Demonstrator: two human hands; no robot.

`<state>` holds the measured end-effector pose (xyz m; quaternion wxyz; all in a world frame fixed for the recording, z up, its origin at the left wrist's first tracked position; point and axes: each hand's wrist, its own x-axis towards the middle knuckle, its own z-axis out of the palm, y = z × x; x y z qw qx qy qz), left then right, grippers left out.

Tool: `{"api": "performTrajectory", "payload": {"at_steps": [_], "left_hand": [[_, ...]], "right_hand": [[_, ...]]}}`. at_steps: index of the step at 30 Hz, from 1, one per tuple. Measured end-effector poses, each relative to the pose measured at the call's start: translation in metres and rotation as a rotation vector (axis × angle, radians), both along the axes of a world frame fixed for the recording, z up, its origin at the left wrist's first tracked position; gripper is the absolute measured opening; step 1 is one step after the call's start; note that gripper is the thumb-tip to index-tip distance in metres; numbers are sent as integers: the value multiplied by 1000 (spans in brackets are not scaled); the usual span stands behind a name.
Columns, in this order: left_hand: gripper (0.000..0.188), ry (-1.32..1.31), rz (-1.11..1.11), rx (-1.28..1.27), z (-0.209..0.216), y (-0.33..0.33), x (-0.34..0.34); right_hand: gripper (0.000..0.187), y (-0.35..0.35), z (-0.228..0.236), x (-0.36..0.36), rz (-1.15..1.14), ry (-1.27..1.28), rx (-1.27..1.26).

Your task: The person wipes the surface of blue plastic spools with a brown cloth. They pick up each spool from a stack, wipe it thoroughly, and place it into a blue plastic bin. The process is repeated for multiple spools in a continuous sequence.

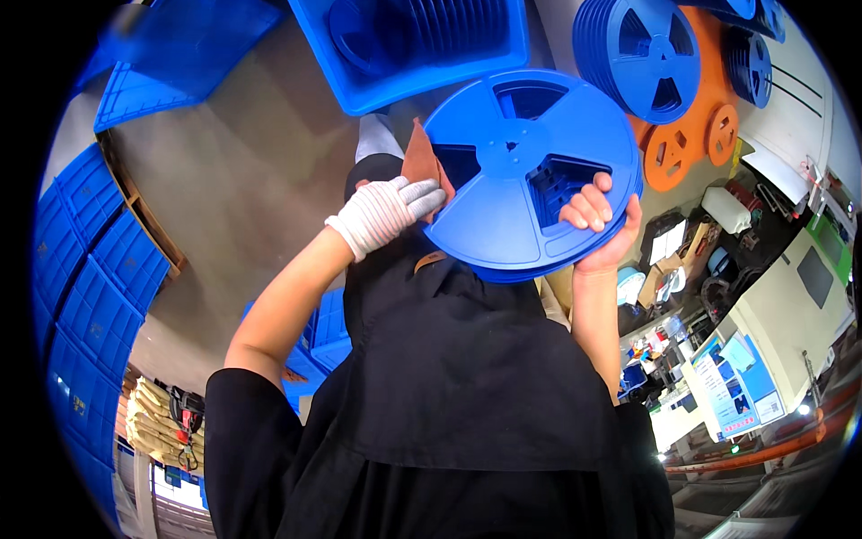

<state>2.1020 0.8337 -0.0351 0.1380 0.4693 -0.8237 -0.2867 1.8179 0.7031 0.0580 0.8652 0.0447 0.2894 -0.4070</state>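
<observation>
At far left, blue crates (90,260) stand stacked beside the floor. Next, the gloved left hand (384,214) has its fingers drawn close together, holding a brown sheet (418,157). The sheet's long axis runs nearly upright in the view, pointed end up; its lower part appears to bear on the left rim of the blue reel stack (514,169). A blue bin (404,92) containing further reels lies beyond.

The reel stack is located between the two hands, in front of the body. Its top face is turned toward the camera; its central axis passes through the hub, tilted so that lower edges show at bottom right. The disc face has no long axis.

The bare right hand (603,220) grips the right rim, fingers curled at the window.

Judged progress: rim work is under way; the finished portion cannot be determined. Setting the stack down is not yet done.
</observation>
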Motion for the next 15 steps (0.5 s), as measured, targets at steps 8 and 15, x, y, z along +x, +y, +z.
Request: {"api": "performTrajectory", "payload": {"at_steps": [8, 15], "left_hand": [[45, 401, 401, 319, 14, 38, 25], [41, 1608, 1443, 924, -2, 90, 54]], "right_hand": [[58, -12, 1, 15, 65, 478, 55], [41, 10, -10, -2, 88, 596, 34]]}}
